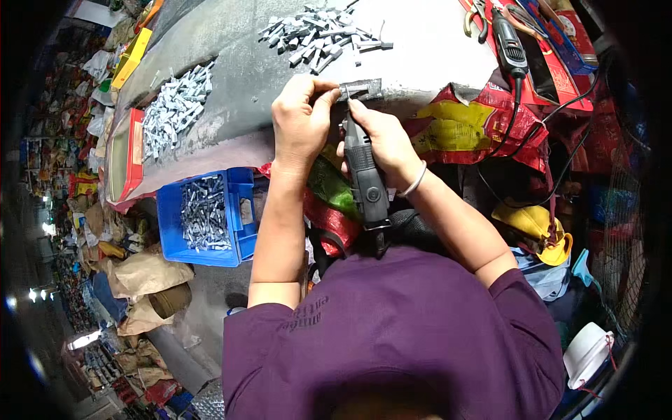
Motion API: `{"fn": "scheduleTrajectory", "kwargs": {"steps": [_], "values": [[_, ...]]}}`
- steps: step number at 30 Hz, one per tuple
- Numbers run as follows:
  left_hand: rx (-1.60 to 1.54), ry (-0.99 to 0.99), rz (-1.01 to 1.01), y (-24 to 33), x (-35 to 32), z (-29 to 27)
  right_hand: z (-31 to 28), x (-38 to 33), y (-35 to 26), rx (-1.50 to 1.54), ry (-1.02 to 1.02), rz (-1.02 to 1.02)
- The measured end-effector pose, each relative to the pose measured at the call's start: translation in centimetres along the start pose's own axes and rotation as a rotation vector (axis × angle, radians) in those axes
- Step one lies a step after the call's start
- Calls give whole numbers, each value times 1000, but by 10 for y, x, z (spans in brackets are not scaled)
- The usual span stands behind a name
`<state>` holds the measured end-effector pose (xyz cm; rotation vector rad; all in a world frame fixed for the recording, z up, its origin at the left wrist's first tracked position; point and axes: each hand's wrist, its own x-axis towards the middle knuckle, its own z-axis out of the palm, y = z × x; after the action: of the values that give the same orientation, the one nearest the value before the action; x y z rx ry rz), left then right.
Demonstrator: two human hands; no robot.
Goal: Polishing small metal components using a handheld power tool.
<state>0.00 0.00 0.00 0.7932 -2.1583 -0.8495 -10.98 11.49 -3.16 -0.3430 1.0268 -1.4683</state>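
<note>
My right hand (388, 143) is wrapped round a black rotary tool (364, 171), its narrow nose pointing away from me. My left hand (302, 115) pinches the end of a small grey metal piece (341, 95) with thumb and forefinger, right at the tool's tip. The fingertips partly cover that piece, and whether the tip touches it I cannot tell. Just beyond both hands a dark flat strip (374, 87) lies on the worktable (241, 91). On the tabletop are a pile of grey metal pieces (322, 38) at the far middle and another pile of pale metal pieces (178, 105) at the left.
Below the table's left edge stands a blue bin (168, 227) with many metal pieces. A second rotary tool (509, 43), corded, lies at the far right beside pliers (477, 21). Its black cable (518, 105) hangs over red and yellow sheeting (455, 124). A yellow cloth item (535, 227) is at right.
</note>
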Motion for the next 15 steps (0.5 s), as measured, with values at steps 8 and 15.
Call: {"fn": "scheduleTrajectory", "kwargs": {"steps": [8,15], "values": [[-110,100,123,-11,-2,9,-21,-17,-6,-183,45,-99],[-241,143,231,-32,-14,18,-12,-16,-7,-86,0,-18]]}}
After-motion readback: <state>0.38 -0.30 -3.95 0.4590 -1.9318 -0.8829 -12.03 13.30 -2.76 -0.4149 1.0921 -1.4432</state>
